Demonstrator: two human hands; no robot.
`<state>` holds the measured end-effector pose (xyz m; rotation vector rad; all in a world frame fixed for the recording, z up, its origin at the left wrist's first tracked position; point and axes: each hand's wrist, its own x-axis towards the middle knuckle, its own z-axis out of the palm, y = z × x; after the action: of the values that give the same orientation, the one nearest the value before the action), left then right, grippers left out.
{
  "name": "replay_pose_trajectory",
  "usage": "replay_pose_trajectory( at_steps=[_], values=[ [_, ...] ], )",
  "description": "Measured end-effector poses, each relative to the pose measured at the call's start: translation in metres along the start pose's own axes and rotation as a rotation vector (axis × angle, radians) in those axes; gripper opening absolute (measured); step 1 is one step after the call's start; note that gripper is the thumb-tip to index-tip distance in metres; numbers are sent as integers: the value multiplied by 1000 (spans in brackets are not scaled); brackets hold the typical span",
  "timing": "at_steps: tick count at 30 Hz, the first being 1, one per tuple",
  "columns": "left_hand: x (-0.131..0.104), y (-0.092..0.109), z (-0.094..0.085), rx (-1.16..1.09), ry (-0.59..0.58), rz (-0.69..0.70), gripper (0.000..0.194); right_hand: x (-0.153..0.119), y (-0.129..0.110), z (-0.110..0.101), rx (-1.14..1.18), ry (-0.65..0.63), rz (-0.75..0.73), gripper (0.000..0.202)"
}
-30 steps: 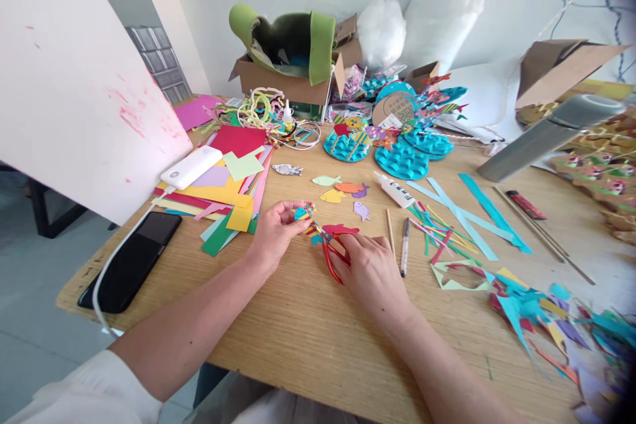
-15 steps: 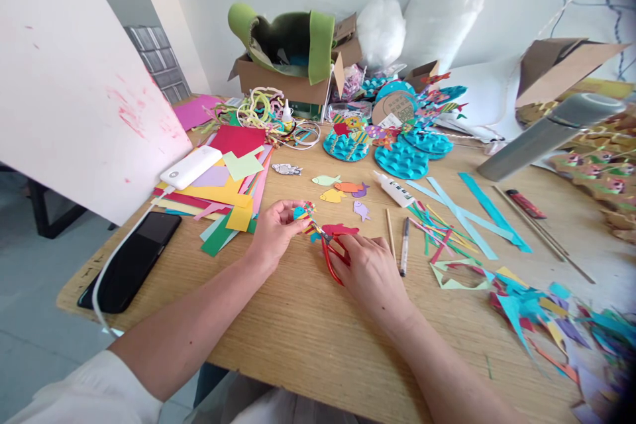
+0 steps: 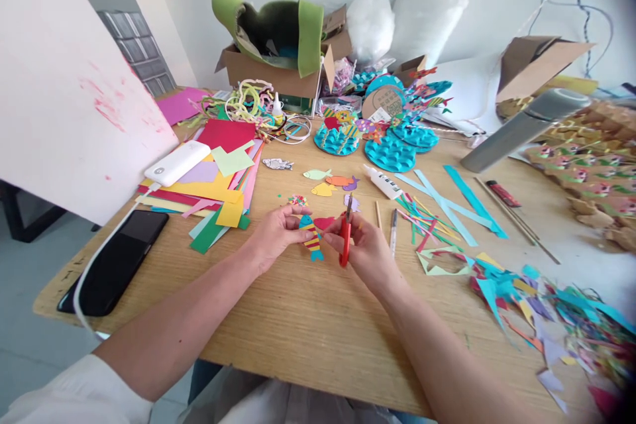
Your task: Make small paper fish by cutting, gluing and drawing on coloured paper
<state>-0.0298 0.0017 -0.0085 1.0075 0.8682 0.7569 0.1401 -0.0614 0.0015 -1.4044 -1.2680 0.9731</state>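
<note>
Leftmost on the tabletop [image 3: 278, 338] lies a black phone [image 3: 114, 258], with a white power bank [image 3: 177, 164] resting on the stack of coloured paper [image 3: 231, 209] beyond it. Next along comes the left hand [image 3: 278, 233], its grip closed on a striped paper fish [image 3: 311, 243] — thumb on the near face, fingers behind — so that the blue head points away from the person and the blue tail toward them. The fish is in front of the person, between the two hands; whether its tail touches the wood I cannot tell. It should be very light and thin, easy to bend or crease rather than heavy or slippery, with the narrow part by the tail probably the weakest and the glued-looking stripes perhaps apt to lift at their ends. A flat pinch across the middle of the body, about where the thumb sits, seems the safest hold. Small coloured bits [image 3: 298, 200] lie just beyond it, and a red paper shape [image 3: 324, 222] is partly hidden behind the fingers. To the right, the right hand [image 3: 365, 245] has its grip round red-handled scissors [image 3: 345, 242], blades upward — thumb and a fingertip reach close to the fish, contact unclear. Farther right come a pen [image 3: 393, 232], then paper scraps [image 3: 546, 318]
</note>
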Motion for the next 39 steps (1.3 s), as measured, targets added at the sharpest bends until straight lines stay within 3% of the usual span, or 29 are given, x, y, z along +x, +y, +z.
replay_pose_trajectory(
  at_steps=[7, 18, 27, 30, 34, 35, 37, 39],
  values=[
    [-1, 1, 0, 34, -63, -18, 49, 0, -2, 2, 73, -68, 82, 30],
    [-3, 5, 4, 110, -56, -19, 40, 1, -1, 3, 175, -101, 153, 29],
    [-2, 2, 0, 189, -147, -24, 46, 1, 1, 3, 318, -152, 182, 26],
    [-2, 0, 0, 323, -20, 205, 45, 1, 1, 3, 278, -73, 146, 26],
    [-10, 2, 4, 672, 217, 727, 16, 0, 2, 3, 163, 53, 63, 23],
    [-13, 3, 6, 744, 222, 804, 7, 0, 2, 4, 141, 69, 42, 22],
    [-18, 2, 9, 818, 176, 907, 6, -1, 2, 5, 106, 88, 4, 19],
    [-20, 0, 12, 846, 130, 913, 7, -2, 2, 6, 84, 102, -27, 16]
  ],
)
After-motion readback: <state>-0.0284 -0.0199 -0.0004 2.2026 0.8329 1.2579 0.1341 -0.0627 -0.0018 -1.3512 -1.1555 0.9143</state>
